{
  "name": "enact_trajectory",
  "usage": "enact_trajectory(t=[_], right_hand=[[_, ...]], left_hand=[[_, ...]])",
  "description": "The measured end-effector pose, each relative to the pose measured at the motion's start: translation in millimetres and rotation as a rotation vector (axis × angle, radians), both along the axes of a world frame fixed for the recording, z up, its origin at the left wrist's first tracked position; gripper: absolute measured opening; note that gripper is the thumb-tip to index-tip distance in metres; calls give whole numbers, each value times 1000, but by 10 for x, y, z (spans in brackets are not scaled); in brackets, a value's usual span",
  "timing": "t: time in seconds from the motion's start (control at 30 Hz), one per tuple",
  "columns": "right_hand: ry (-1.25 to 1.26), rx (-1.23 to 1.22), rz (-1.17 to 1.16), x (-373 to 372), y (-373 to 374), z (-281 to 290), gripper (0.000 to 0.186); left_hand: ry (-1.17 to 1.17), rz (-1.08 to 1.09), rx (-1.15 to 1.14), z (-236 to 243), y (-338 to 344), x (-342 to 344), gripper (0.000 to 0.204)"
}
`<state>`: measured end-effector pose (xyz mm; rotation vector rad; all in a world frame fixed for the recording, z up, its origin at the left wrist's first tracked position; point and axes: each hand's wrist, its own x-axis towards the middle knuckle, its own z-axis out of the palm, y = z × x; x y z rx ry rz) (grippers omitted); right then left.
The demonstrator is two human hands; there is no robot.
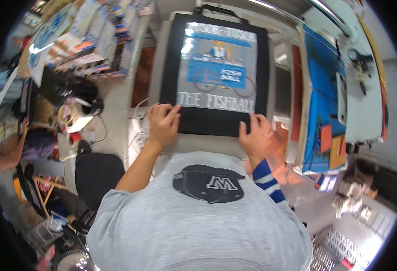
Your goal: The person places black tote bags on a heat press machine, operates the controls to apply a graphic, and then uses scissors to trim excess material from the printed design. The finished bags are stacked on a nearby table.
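A black tote bag point(216, 123) lies flat, its handle at the far end, on a pale flat board point(194, 143) in front of me. On the bag rests a glossy clear sheet point(216, 88) with a colourful printed picture of a food stall and bicycle, plus white lettering. My left hand point(163, 124) touches the sheet's near left corner with bent fingertips. At the near right corner, my right hand point(256, 134) rests with thumb and fingers apart on bag and sheet. Both palms are turned down, and the undersides of the fingers are hidden.
Stacked cartons point(94, 40) fill a table at the far left. A black chair point(100, 178) stands left of me, and another person's arm point(15, 147) shows at the left rim. To the right is a shelf with a blue sheet point(318, 90); a metal rail point(327, 16) crosses above.
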<state>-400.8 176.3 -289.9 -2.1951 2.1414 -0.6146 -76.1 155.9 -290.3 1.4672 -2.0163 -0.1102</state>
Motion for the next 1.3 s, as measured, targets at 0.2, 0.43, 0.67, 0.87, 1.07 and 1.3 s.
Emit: enact_trajectory(t=[0.2,0.43,0.67,0.87,1.07,1.3], right_hand=[[-19,-10,32,-7,16,-41,46],[-36,-2,20,-4,12,-39,46],[-37,9,7,14,7,-27,46],[-39,8,6,17,9,-49,46],[-18,-9,8,-5,14,-114,45],[-17,-5,12,-1,15,-97,46]], left_hand=[[-16,-7,1,-60,-23,-25,29],[-21,-15,7,-63,-25,-23,29],[-22,-23,-11,-92,-26,5,31],[-21,-13,-29,-89,-24,10,31],[0,3,-8,-98,-18,5,30],[-2,-2,-4,-81,-7,2,31]])
